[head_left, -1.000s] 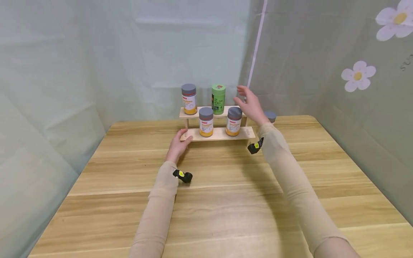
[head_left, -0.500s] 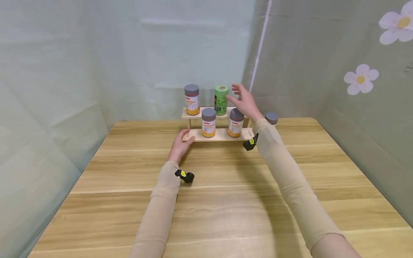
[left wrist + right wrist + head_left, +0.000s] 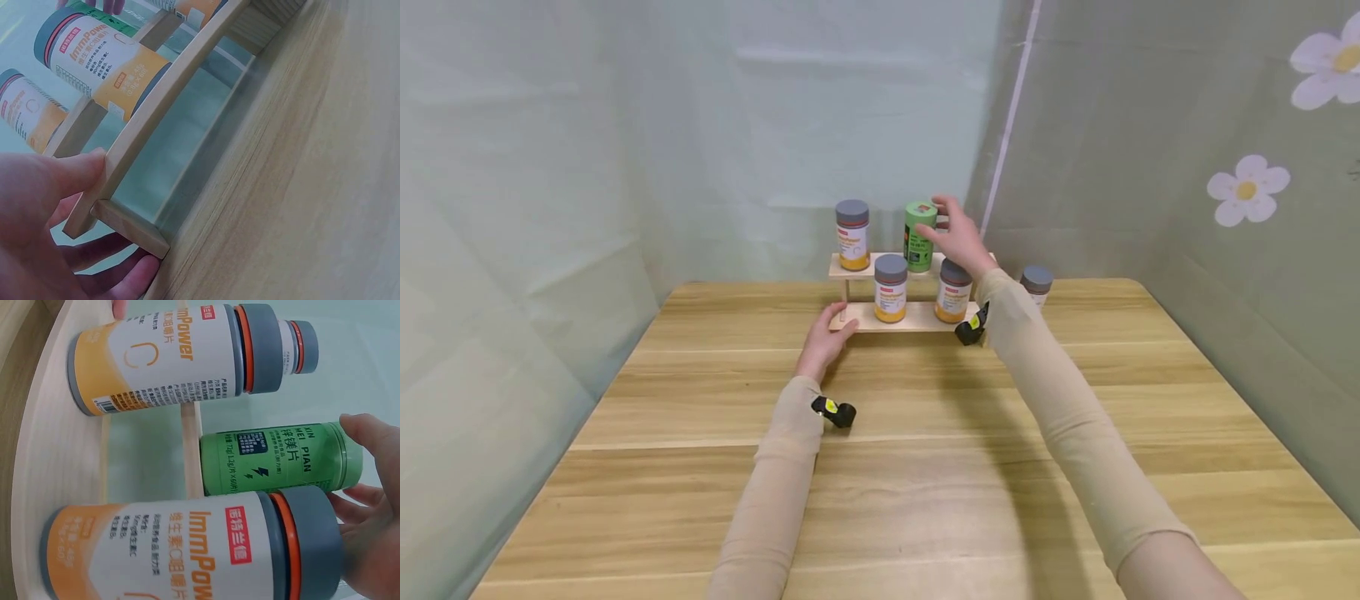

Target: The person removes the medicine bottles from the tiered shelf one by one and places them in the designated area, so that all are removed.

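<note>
A two-tier wooden display rack (image 3: pixel 917 317) stands at the back of the table. My left hand (image 3: pixel 822 340) grips the left end of its lower tier; in the left wrist view the thumb lies against the board (image 3: pixel 134 134) and the fingers curl round behind the leg. On the upper tier stands a green supplement bottle (image 3: pixel 917 246), upright. My right hand (image 3: pixel 961 240) holds it near the cap, thumb on one side and fingers on the other in the right wrist view. White-and-orange bottles with grey caps stand beside and below: one upper left (image 3: pixel 852 237), two on the lower tier (image 3: pixel 891 292).
Another grey-capped bottle (image 3: pixel 1036 282) stands behind the right forearm, to the right of the rack. The lower right bottle (image 3: pixel 953 293) is close under the right hand. A pale curtain (image 3: pixel 865 100) hangs behind the wooden table (image 3: pixel 887 500).
My right hand has moved left from beside the green bottle to its cap, its fingers now around it. The left hand keeps its hold on the rack; the view has shifted slightly.
</note>
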Demonstrator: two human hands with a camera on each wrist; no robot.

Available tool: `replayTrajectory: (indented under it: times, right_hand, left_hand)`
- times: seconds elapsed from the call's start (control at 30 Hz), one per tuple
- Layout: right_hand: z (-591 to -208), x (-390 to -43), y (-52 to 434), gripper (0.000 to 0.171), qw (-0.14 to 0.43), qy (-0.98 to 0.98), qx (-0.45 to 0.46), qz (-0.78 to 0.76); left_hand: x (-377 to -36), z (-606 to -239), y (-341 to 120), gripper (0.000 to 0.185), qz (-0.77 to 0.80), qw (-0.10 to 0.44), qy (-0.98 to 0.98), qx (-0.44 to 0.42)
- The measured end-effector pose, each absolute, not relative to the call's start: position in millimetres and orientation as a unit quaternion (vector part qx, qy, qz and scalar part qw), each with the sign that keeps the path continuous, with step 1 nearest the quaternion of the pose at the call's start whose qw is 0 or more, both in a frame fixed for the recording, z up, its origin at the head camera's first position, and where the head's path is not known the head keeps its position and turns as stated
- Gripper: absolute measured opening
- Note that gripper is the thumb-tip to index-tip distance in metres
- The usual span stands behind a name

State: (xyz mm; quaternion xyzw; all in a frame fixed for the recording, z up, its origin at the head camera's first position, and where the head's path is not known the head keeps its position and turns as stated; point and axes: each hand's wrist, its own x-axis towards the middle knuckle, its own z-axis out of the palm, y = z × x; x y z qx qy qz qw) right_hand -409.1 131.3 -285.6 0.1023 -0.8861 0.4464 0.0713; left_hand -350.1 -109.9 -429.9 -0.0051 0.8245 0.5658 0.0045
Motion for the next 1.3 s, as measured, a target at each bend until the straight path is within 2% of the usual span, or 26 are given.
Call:
replayTrajectory:
  times: [0.47,1.07,1.3]
  right_hand:
    - [-282,-412,129,0.070,0.058,-0.883,0.086,0.458]
    - [-282,-406,126,0.063,0.072,-0.871,0.072,0.481]
    - [-273,-403,128,0.062,0.095,-0.862,0.071,0.493]
  left_hand:
    - [-349,-427,-106,0.055,0.559,0.005,0.829,0.005]
    - [-349,-428,-104,0.053,0.557,-0.003,0.830,0.018]
    - [-350,-428,-104,0.053,0.559,0.001,0.829,0.013]
